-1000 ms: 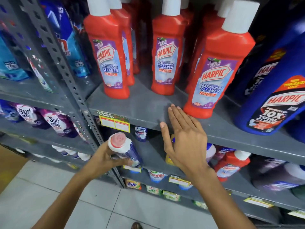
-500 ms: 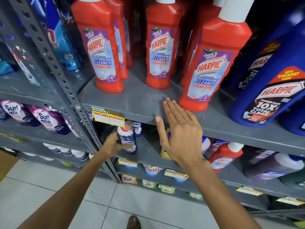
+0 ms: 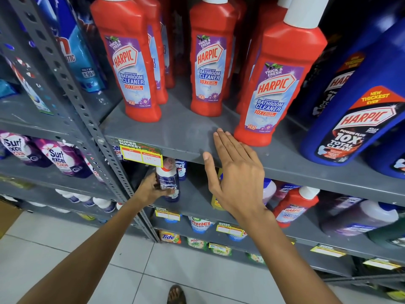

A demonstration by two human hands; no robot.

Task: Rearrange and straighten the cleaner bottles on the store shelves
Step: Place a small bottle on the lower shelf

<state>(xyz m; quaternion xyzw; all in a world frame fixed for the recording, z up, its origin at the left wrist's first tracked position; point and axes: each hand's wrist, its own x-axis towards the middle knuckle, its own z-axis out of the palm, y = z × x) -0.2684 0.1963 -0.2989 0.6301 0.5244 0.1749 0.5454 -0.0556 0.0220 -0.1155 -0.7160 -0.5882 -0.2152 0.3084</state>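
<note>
My left hand (image 3: 151, 189) grips a small dark blue Domex bottle (image 3: 169, 185) with a white neck, standing upright at the left end of the lower grey shelf (image 3: 197, 200), under the price tag. A second Domex bottle (image 3: 182, 170) stands just behind it. My right hand (image 3: 235, 172) is flat and open, fingertips resting on the front edge of the upper grey shelf (image 3: 186, 132), beside the base of a red Harpic bathroom cleaner bottle (image 3: 276, 88). Two more red Harpic bottles (image 3: 129, 62) (image 3: 209, 60) front rows further left.
Big blue Harpic bottles (image 3: 359, 110) fill the upper shelf's right side. A perforated grey upright (image 3: 72, 88) divides this bay from the Surf Excel pouches (image 3: 63, 159) on the left. A lying red Harpic bottle (image 3: 293, 207) and dark bottles (image 3: 359, 218) sit on the lower shelf. Tiled floor and my sandalled foot (image 3: 176, 295) are below.
My left hand carried the Domex bottle from out in front of the shelving in onto the lower shelf and stood it upright. My right hand stayed on the upper shelf edge.
</note>
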